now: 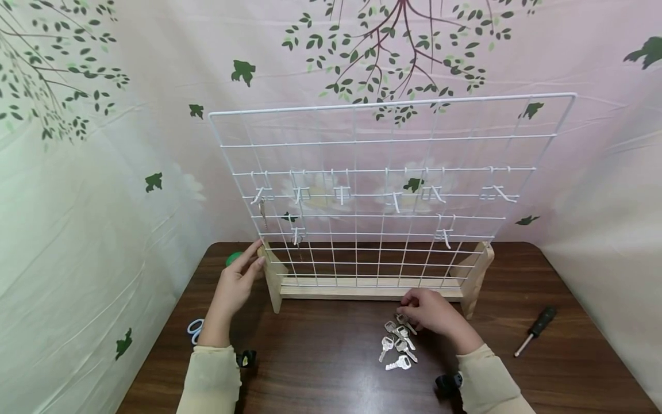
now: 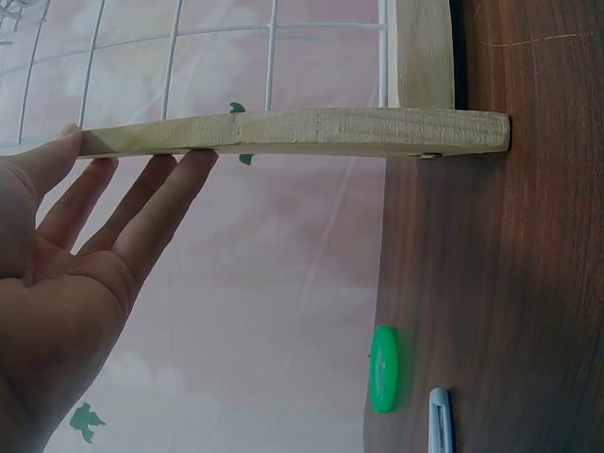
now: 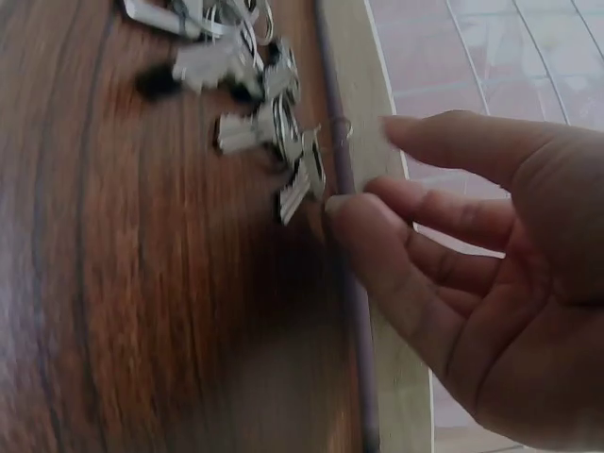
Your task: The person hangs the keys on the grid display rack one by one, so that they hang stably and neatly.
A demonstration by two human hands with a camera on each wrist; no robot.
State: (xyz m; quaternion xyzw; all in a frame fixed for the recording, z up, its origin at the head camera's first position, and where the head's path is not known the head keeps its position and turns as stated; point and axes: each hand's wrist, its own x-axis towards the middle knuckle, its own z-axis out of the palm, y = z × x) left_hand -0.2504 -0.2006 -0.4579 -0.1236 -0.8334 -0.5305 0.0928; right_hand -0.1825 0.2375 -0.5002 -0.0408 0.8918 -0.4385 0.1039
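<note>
My left hand (image 1: 237, 287) holds the upper end of the rack's left wooden side panel (image 2: 311, 132). In the left wrist view its thumb lies on one face and the fingertips press the other. My right hand (image 1: 429, 310) reaches the far edge of a small pile of keys (image 1: 402, 346) on the table. Thumb and forefinger stand apart in the right wrist view, the forefinger tip beside the nearest key (image 3: 307, 179) and its thin ring (image 3: 343, 129); whether they touch is unclear. White wire grid (image 1: 357, 233) rises from the wooden base, with several white hooks (image 1: 341, 194) on it.
A key on a ring (image 1: 262, 211) hangs at the grid's left side. Blue-handled scissors (image 1: 195, 329) and a green round object (image 1: 234, 258) lie left of the rack. A screwdriver (image 1: 538, 329) rests at the right on the dark wooden table (image 1: 310, 356).
</note>
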